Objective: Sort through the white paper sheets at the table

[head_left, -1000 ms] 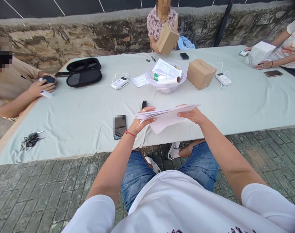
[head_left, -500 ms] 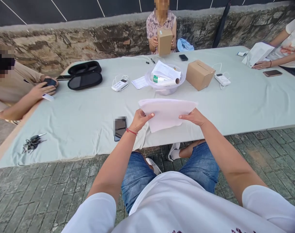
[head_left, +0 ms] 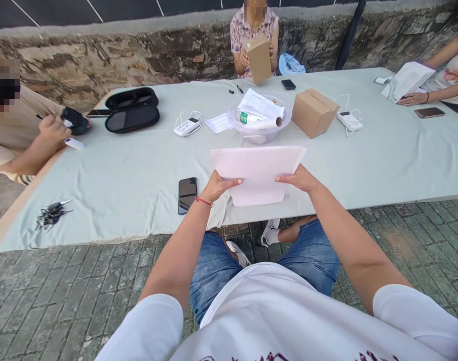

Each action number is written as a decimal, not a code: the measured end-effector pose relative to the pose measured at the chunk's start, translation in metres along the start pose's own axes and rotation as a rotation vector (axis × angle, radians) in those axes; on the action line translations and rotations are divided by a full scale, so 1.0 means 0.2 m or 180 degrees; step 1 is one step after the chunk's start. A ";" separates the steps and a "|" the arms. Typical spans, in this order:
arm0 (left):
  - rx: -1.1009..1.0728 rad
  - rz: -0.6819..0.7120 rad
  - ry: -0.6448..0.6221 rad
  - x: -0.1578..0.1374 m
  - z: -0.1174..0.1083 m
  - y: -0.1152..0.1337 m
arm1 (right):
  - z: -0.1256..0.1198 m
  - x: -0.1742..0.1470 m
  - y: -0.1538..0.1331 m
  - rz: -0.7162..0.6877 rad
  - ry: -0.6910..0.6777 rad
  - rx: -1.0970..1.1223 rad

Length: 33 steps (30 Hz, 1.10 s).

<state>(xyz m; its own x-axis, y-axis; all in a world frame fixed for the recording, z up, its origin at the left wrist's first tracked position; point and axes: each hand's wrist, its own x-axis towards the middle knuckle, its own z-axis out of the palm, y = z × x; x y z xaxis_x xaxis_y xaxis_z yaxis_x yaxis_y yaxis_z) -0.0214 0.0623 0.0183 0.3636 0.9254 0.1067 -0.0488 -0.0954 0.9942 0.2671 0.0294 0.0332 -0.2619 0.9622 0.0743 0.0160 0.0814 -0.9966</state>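
Observation:
A stack of white paper sheets (head_left: 257, 173) is held up over the near edge of the table, tilted toward me. My left hand (head_left: 221, 185) grips its left side, thumb lying across the front and fingers hidden behind. On the right side my right hand (head_left: 299, 179) holds it the same way. The lower edge of the sheets hangs close to the cloth; whether it touches I cannot tell. Beside my left wrist, which wears a red string, a black smartphone (head_left: 187, 195) lies on the table.
Beyond the paper stand a clear plastic basin (head_left: 261, 135) with papers and a roll, and a cardboard box (head_left: 314, 114). White corded devices flank them. A black case (head_left: 133, 118) lies open at left, keys (head_left: 52, 214) nearer. Three other people handle things around the table (head_left: 112, 190).
The paper stack has been squared more evenly and its top edge sits slightly higher. The person opposite has tilted a cardboard box; the person at left has shifted a dark object.

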 end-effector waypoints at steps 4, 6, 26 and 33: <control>-0.0014 -0.0474 -0.0074 -0.05 0.01 -0.07 | 0.03 -0.01 0.08 0.0282 -0.0090 -0.0035; 0.0019 -0.0450 -0.0093 -0.08 0.01 -0.08 | 0.04 -0.02 0.09 0.0269 -0.0053 0.0013; -0.2051 -0.2368 0.0769 -0.52 0.26 -0.17 | 0.21 -0.45 0.21 0.1856 0.0489 0.1212; -0.1831 -0.2883 0.0580 -0.79 0.29 -0.35 | 0.34 -0.87 0.42 0.2404 0.0421 0.1318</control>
<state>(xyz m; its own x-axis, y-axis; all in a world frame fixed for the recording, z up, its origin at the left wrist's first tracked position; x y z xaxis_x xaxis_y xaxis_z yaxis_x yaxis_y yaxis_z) -0.0208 -0.0991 -0.0679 0.3427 0.6108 -0.7138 -0.2777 0.7917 0.5442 0.2479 -0.1488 -0.0661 -0.2080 0.7449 -0.6339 -0.2187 -0.6671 -0.7121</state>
